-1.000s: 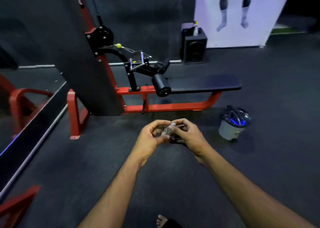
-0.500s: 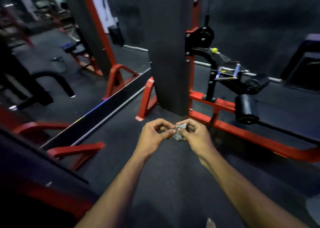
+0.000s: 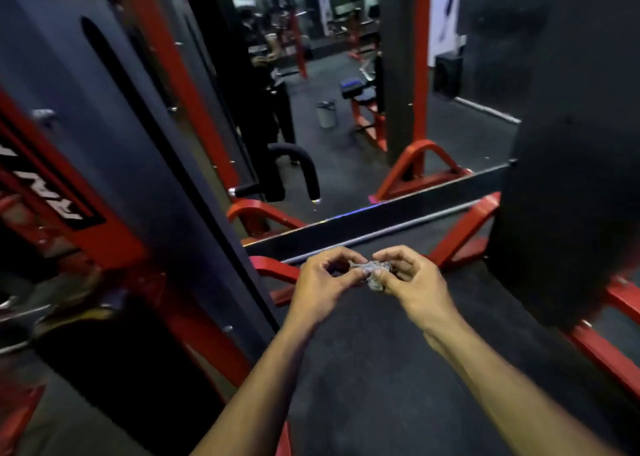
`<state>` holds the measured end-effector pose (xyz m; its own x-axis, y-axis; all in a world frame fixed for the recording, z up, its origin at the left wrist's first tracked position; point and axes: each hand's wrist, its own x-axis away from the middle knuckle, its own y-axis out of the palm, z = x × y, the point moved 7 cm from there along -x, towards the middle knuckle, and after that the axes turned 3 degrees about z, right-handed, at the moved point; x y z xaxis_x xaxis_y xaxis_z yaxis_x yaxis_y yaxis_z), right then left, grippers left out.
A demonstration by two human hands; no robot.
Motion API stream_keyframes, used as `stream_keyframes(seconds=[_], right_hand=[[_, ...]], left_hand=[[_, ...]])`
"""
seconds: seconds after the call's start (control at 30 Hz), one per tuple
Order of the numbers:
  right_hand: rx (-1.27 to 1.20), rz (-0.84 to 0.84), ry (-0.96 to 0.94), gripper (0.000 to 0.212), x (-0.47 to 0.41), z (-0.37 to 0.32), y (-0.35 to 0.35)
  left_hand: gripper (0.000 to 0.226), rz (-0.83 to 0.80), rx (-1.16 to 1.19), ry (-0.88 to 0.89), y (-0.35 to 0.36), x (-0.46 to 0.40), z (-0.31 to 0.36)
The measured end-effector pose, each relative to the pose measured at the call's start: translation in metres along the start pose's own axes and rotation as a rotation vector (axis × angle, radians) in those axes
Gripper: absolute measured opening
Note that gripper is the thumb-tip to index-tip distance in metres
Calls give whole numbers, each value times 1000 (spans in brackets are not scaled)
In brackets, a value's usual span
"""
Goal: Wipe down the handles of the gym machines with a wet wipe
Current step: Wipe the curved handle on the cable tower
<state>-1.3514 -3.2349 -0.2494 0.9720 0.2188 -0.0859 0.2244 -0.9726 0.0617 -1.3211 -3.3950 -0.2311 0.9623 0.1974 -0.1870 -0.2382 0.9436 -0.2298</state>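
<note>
The view is swinging further left than half a second ago: the bench and its roller pad are now gone from sight, and a big black and red machine frame (image 3: 114, 164) is filling the left side, with a mirror (image 3: 311, 85) behind it taking up the middle. The hands are staying together in front of the body as before, over the dark floor (image 3: 381, 369). The left hand (image 3: 322, 287) is pinching one end of the crumpled grey wet wipe (image 3: 374, 272) with thumb and forefinger, and the right hand (image 3: 412, 282) is gripping the other end, its fingers curling round the wad. A curved black padded handle (image 3: 304, 168) is hanging near the mirror, well apart from the hands. The left machine is blurring with motion, its white lettering is unreadable, and a dark panel (image 3: 571, 178) at right is being cut off by the frame edge. A small bin (image 3: 326, 112) is showing in the reflection.
</note>
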Motion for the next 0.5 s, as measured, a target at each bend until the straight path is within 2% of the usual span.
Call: stream_keyframes(seconds=[0.1,0.27,0.5], right_hand=[[3,-102,23,22,-34,6,31],[95,-223,56,18,-74,20,80],[148,-249,28,12,-153,21,141]], left_hand=[[11,128,-19,-20,-31,-13,-8],[17,217,-87,-55,-75,-37,-32],[22,272,-38,-70,-135,-101,-55]])
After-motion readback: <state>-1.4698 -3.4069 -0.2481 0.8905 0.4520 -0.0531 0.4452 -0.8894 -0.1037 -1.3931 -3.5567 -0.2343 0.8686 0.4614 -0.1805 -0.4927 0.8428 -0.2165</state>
